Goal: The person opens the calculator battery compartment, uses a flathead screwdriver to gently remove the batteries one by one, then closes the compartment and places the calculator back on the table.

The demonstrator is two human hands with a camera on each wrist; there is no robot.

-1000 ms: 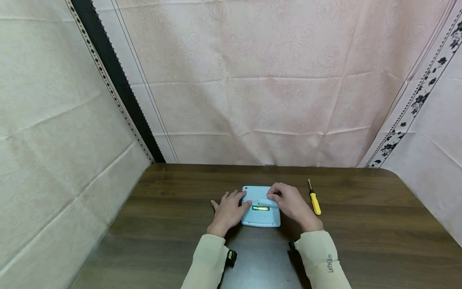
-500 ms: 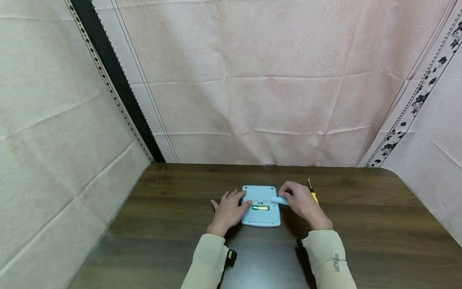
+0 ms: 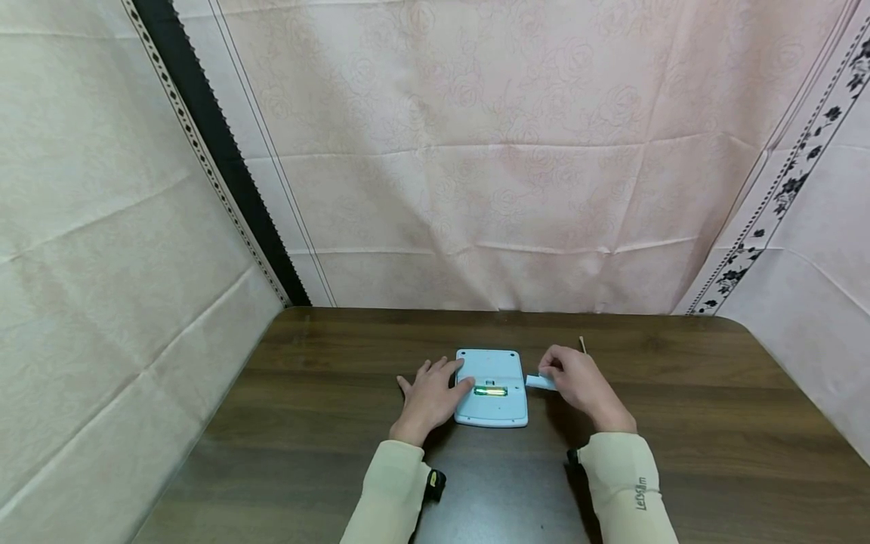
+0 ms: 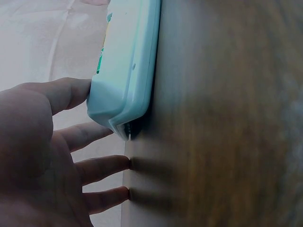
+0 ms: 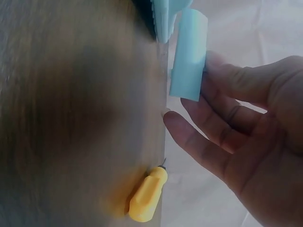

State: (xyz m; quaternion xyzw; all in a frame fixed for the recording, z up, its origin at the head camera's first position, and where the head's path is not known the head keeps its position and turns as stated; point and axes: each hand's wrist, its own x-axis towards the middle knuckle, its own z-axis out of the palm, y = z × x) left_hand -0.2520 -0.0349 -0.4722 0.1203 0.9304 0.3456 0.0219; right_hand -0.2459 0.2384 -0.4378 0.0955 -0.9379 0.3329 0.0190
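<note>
A flat light-blue device (image 3: 492, 412), shaped like a desk calculator, lies back side up on the table. Its battery slot is uncovered and shows a green battery (image 3: 491, 391). At the device's left edge rests my left hand (image 3: 430, 397), thumb on top and the other fingers spread; two fingertips reach the tabletop in the left wrist view. My right hand (image 3: 578, 381) pinches a narrow light-blue battery cover (image 5: 189, 56) between thumb and fingers, just right of the device. One end of the cover is hidden by the hand in the head view.
A yellow-handled screwdriver (image 5: 147, 195) lies on the wooden table (image 3: 326, 423) beyond the right hand, which hides most of it in the head view. Pale patterned cloth (image 3: 516, 189) hangs behind the table's far edge and along both sides.
My right hand has moved right, carrying the battery cover from over the device to past its right edge, and now covers most of the screwdriver. The left hand has stayed put.
</note>
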